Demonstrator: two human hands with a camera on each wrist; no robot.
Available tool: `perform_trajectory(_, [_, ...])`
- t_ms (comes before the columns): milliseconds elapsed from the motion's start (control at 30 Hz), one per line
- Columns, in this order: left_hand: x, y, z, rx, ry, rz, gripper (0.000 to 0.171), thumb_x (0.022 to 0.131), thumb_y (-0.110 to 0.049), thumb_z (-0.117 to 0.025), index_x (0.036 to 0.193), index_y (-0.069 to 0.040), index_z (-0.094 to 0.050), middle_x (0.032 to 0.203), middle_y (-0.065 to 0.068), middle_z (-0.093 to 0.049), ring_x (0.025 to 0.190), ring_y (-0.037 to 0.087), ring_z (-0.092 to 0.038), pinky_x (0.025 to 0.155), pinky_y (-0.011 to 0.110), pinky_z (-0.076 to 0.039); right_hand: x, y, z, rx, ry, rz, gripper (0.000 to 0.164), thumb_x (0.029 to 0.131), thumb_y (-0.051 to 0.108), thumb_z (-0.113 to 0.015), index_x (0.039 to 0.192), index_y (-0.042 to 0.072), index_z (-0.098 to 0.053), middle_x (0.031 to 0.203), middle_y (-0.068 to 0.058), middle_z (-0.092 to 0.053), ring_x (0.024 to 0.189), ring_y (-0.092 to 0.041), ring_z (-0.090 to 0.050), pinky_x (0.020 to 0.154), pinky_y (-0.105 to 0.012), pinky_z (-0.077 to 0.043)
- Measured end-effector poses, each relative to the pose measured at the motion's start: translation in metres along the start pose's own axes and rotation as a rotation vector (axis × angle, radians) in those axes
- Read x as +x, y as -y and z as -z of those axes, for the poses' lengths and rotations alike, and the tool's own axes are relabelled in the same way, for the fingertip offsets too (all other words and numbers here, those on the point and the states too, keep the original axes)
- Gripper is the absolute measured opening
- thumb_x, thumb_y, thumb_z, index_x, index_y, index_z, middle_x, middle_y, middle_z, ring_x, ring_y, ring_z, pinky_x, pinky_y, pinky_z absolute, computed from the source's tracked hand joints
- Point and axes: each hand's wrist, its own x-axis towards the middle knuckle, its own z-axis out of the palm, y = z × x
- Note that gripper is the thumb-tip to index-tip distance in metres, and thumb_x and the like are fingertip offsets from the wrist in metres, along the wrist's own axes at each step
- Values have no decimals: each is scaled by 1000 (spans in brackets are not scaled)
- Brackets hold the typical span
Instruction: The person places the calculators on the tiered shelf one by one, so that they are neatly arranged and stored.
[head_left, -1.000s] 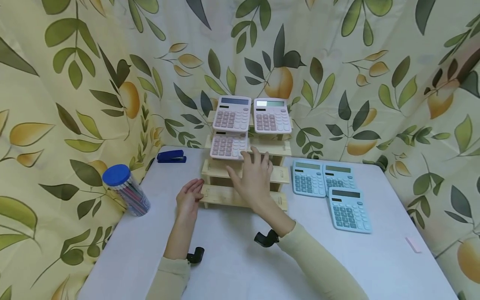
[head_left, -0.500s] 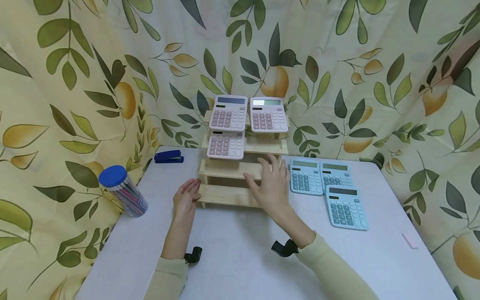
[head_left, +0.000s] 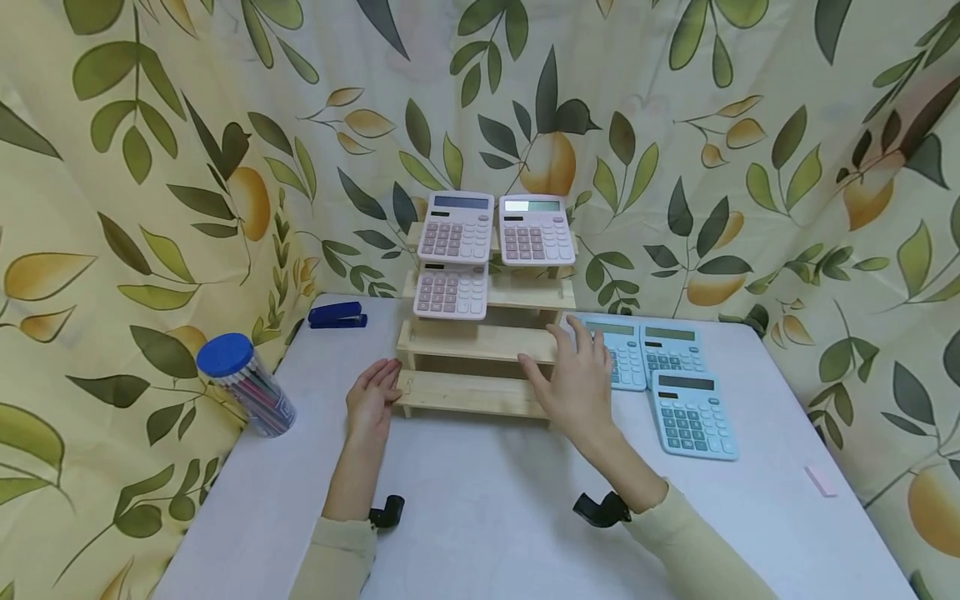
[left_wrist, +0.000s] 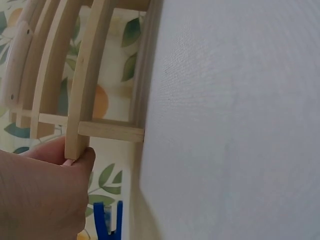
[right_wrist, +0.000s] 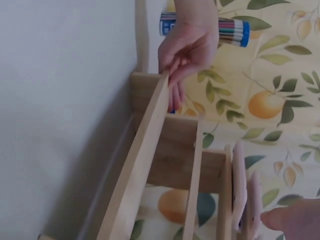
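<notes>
A stepped wooden stand occupies the middle of the table. My left hand grips the left end of its lowest step, pinched between thumb and fingers in the left wrist view, where the wooden step stands out. My right hand hovers by the stand's right end, fingers spread and holding nothing; its fingertips partly cover a blue calculator. Two pink calculators lean side by side on the top step. A third pink calculator sits one step lower, at the left.
Two more blue calculators lie to the right of the stand. A blue stapler is at the back left, near a blue-lidded jar of pens or pencils. A small pink piece lies near the right edge. Patterned curtain hangs behind.
My right hand has moved rightward, from in front of the lower pink calculator to the stand's right end. My left hand stays at the left end.
</notes>
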Motion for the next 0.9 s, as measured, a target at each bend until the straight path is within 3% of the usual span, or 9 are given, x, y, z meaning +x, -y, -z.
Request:
perform_trajectory(533, [1,-3,1,5,-19,-5,76,81,35,-37,153,9,-38,152,27,-50,144,32,-49,114,31,-44,-14,-52,16,-87,12,-58,69,92,46,-76,139,-1,-58,153,-31,-42,140,-67,-30,103,-83,-29])
perform_trajectory(900, [2,0,0,30,-20,10,76,82,33,-39,153,7,-39,153,25,-50,144,31,-49,112,29,-47,-29,-84,26,-138,55,-139,69,92,44,-75,140,-1,-55,155,-33,-38,142,-65,-27,105,-83,-25])
